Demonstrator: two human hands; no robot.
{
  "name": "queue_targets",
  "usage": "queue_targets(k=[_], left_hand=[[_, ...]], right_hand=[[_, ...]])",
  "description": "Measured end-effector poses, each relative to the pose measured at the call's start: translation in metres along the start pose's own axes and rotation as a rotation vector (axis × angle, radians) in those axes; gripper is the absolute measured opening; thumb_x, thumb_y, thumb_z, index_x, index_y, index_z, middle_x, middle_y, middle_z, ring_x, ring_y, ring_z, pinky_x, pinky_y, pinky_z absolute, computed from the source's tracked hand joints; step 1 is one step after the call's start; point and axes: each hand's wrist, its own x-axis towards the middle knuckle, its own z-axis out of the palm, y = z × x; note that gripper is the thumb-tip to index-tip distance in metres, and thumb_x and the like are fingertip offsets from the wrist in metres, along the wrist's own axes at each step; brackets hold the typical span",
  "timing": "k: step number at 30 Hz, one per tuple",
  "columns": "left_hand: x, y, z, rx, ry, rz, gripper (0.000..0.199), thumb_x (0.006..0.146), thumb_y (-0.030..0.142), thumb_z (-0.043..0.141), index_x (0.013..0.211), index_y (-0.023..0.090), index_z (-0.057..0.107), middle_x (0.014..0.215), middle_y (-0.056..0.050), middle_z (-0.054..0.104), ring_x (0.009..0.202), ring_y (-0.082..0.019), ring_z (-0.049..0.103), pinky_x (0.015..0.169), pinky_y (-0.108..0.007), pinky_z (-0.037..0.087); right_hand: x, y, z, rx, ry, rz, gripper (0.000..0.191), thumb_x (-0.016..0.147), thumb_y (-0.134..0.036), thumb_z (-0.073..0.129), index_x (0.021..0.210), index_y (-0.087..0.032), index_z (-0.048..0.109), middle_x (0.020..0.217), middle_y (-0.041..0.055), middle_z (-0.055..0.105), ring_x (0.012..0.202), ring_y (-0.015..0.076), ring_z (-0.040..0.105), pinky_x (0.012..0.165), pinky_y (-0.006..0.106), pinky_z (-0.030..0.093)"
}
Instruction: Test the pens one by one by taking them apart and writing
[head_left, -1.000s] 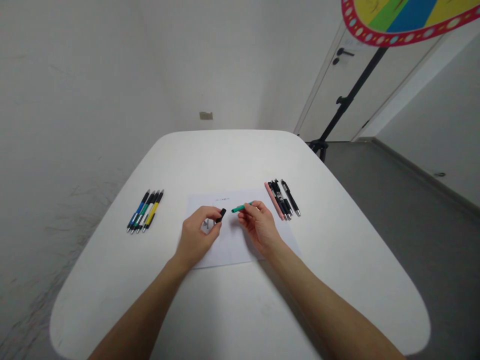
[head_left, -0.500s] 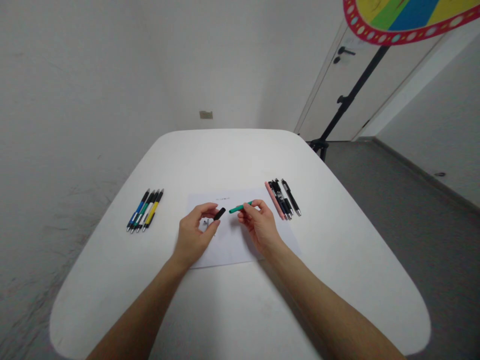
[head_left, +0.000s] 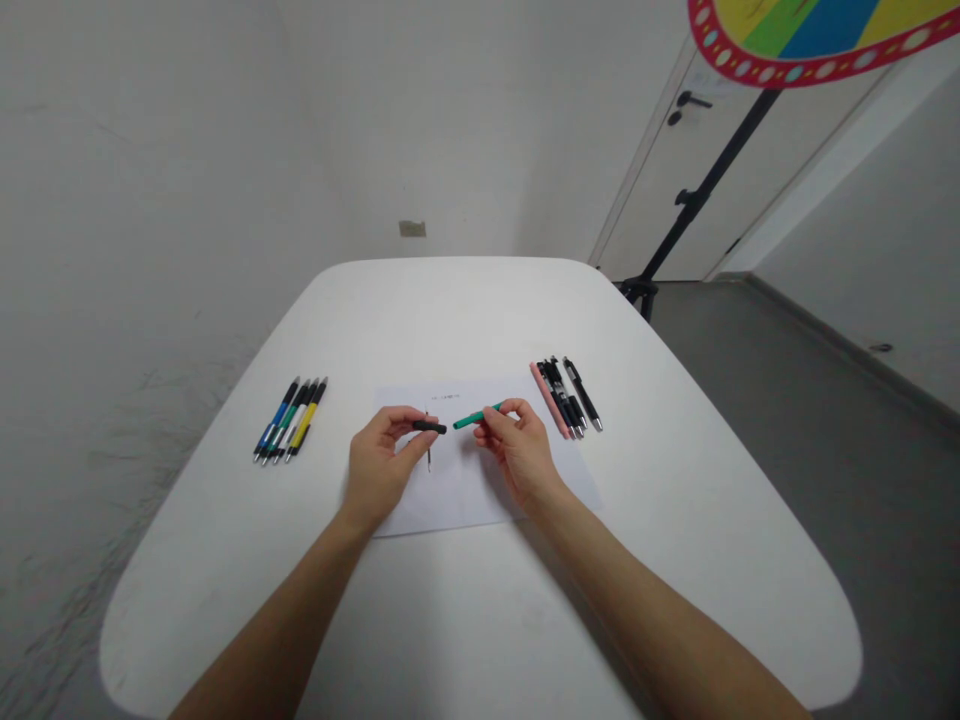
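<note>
My left hand [head_left: 379,462] pinches a short black pen part [head_left: 430,426] between thumb and fingertips. My right hand [head_left: 521,450] grips a green pen barrel [head_left: 469,418] the same way. The two pieces point at each other, nearly level, with a small gap between them. Just beyond my left fingertips a thin dark pen refill [head_left: 429,460] shows over the white sheet of paper [head_left: 465,495]; part of it is hidden behind the hand. Whether it lies on the paper or is held, I cannot tell.
Several coloured pens with black ends [head_left: 291,420] lie side by side on the left of the white table [head_left: 450,310]. To the right lie several black pens [head_left: 562,400] and a pink pen [head_left: 550,400]. A colourful wheel on a black stand [head_left: 716,175] is beyond the table.
My left hand has turned the black part from a slant to almost level, facing the green barrel. The thin refill now shows upright beside the left fingers. My right hand has barely moved.
</note>
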Motion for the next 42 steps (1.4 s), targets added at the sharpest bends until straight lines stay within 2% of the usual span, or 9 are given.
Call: queue_targets(k=[5, 9, 14, 22, 29, 42], left_hand=[[0.001, -0.001, -0.001, 0.091, 0.072, 0.012, 0.021, 0.064, 0.029, 0.078, 0.077, 0.017, 0.066, 0.077, -0.002, 0.071, 0.075, -0.018, 0.067, 0.073, -0.032, 0.055], [0.001, -0.002, 0.000, 0.086, 0.096, 0.024, 0.020, 0.062, 0.026, 0.079, 0.076, 0.018, 0.067, 0.072, 0.001, 0.067, 0.067, -0.014, 0.061, 0.065, -0.027, 0.051], [0.000, -0.002, 0.001, 0.049, 0.068, 0.013, 0.019, 0.062, 0.025, 0.078, 0.076, 0.018, 0.067, 0.072, 0.000, 0.068, 0.069, -0.014, 0.063, 0.064, -0.027, 0.051], [-0.003, -0.011, -0.003, 0.246, 0.058, 0.057, 0.017, 0.068, 0.031, 0.077, 0.074, 0.018, 0.068, 0.070, -0.001, 0.069, 0.067, -0.016, 0.063, 0.064, -0.028, 0.050], [-0.004, -0.003, 0.001, 0.329, 0.093, 0.043, 0.013, 0.066, 0.028, 0.077, 0.070, 0.019, 0.069, 0.063, 0.002, 0.068, 0.058, -0.013, 0.061, 0.056, -0.025, 0.048], [-0.006, 0.000, 0.011, 0.404, 0.044, 0.086, 0.013, 0.067, 0.030, 0.076, 0.071, 0.020, 0.070, 0.062, 0.002, 0.070, 0.056, -0.013, 0.062, 0.057, -0.024, 0.050]], right_hand=[[0.000, -0.001, 0.001, 0.001, 0.007, 0.001, 0.042, 0.061, -0.031, 0.083, 0.077, -0.024, 0.045, 0.060, -0.0040, 0.067, 0.054, 0.0110, 0.060, 0.053, 0.021, 0.047], [-0.001, 0.000, 0.002, -0.001, -0.002, 0.003, 0.044, 0.060, -0.031, 0.084, 0.077, -0.024, 0.045, 0.059, -0.0048, 0.067, 0.054, 0.0112, 0.060, 0.053, 0.021, 0.047], [0.000, 0.001, 0.002, -0.009, -0.002, -0.009, 0.043, 0.060, -0.032, 0.084, 0.076, -0.024, 0.045, 0.059, -0.0049, 0.067, 0.053, 0.0109, 0.060, 0.052, 0.021, 0.047], [0.002, 0.004, 0.001, -0.059, 0.037, -0.084, 0.040, 0.062, -0.031, 0.082, 0.075, -0.024, 0.045, 0.058, -0.0055, 0.065, 0.052, 0.0118, 0.061, 0.054, 0.023, 0.048], [0.000, 0.008, 0.003, -0.115, 0.078, -0.162, 0.035, 0.065, -0.029, 0.078, 0.075, -0.024, 0.045, 0.058, -0.0074, 0.063, 0.050, 0.0113, 0.061, 0.054, 0.024, 0.048], [-0.009, 0.015, 0.009, -0.202, 0.002, -0.184, 0.030, 0.070, -0.029, 0.074, 0.073, -0.024, 0.045, 0.056, -0.0082, 0.060, 0.049, 0.0113, 0.059, 0.053, 0.024, 0.046]])
